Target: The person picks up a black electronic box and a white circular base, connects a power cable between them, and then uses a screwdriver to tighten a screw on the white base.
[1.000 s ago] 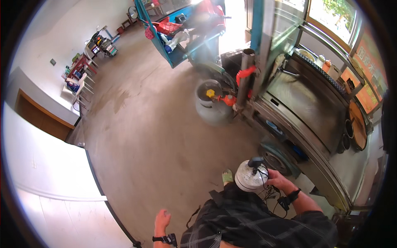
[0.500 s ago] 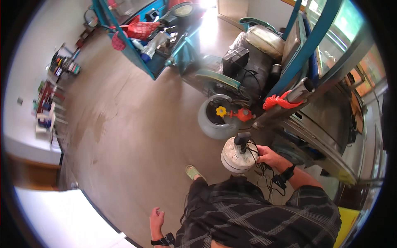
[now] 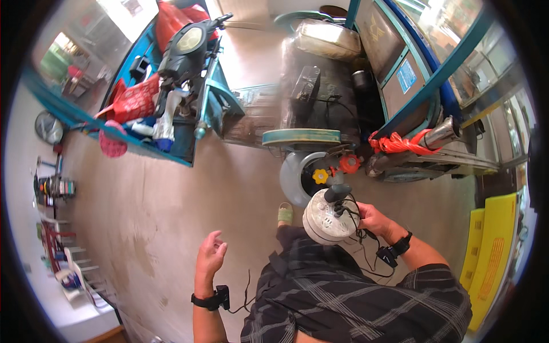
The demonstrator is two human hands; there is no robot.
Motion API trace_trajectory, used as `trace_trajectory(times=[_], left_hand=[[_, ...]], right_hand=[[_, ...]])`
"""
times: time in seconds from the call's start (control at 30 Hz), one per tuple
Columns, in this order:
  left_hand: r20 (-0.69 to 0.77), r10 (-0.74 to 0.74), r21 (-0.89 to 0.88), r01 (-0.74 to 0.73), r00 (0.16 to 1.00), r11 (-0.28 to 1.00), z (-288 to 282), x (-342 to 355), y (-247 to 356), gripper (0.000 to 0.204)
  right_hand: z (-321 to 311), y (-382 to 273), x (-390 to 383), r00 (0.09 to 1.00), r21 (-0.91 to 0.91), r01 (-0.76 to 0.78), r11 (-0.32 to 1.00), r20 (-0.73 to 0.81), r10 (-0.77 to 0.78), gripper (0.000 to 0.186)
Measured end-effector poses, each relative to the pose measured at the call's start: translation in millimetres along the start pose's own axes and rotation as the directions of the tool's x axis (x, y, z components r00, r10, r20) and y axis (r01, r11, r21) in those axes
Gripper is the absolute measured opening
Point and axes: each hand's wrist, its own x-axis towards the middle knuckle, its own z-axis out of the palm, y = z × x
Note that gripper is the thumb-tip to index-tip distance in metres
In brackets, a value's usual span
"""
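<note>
My right hand (image 3: 374,222) grips the side of a round, off-white power socket block (image 3: 326,220), its fingers partly hidden behind it. Slots show on its top, and black plugs (image 3: 338,194) with cords stand in it; a dark cable (image 3: 369,266) hangs below my wrist. Just beyond it stands a grey gas cylinder (image 3: 290,180) with a yellow valve knob (image 3: 320,176) and a red regulator (image 3: 349,164). My left hand (image 3: 211,254) hangs over the floor on the left, holding nothing, its fingers loosely bent and apart.
Ahead is a blue-framed three-wheeled vehicle with a dark seat (image 3: 320,86) and a front tray (image 3: 177,157) holding red bags. An orange-wrapped pipe (image 3: 400,143) juts out at right, above yellow boxes (image 3: 494,246). Chairs (image 3: 74,268) line the left wall.
The view has turned right and closer to the vehicle. My left hand has risen and come forward. The socket block stays in my right hand, nearer the gas cylinder.
</note>
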Motion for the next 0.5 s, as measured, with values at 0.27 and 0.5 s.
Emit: trace_trajectory(times=[0.27,0.5], left_hand=[[0.27,0.193,0.06,-0.216,0.943,0.975,-36,143,37,0.04],[0.502,0.292,-0.019,-0.327,0.814,0.945,-47,276,64,0.039]], right_hand=[[19,-28,62,0.971,0.078,0.03,0.997,-0.237,-0.011,0.057],[51,-52,64,0.796,0.083,0.18,0.98,-0.597,-0.096,0.056]])
